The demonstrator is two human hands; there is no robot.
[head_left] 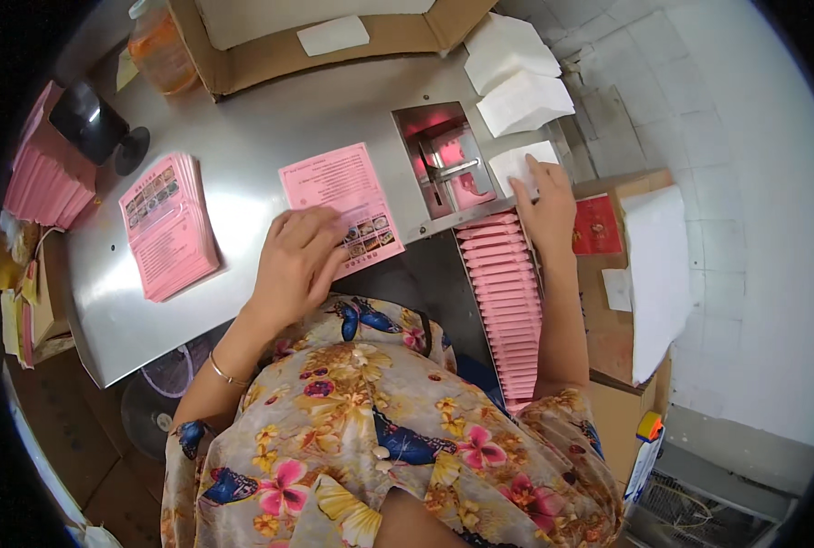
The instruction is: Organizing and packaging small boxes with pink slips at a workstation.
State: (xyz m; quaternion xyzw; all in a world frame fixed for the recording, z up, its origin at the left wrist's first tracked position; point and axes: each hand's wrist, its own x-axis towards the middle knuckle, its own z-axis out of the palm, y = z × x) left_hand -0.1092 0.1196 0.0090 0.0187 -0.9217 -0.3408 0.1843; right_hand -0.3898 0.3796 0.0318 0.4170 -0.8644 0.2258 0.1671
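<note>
A pink printed sheet [327,178] with rows of small food pictures lies near the front edge of the metal table. My left hand [299,256] rests over its lower left part, fingers loosely bent and lying on the paper. On the right, my right hand [548,203] has its thumb and fingertips on a piece of white folded paper [509,169], beside a recessed slot [439,160] with metal bars and pink pieces inside. Below that slot, a long chute [501,306] holds a row of pink packets, close along my right forearm.
A stack of pink printed sheets [169,228] lies on the left, with more pink paper [51,173] behind a black stand [89,117]. White paper stacks [526,96] and a cardboard box [325,68] are at the back, near an orange jar [162,50]. A red booklet [597,226] is right.
</note>
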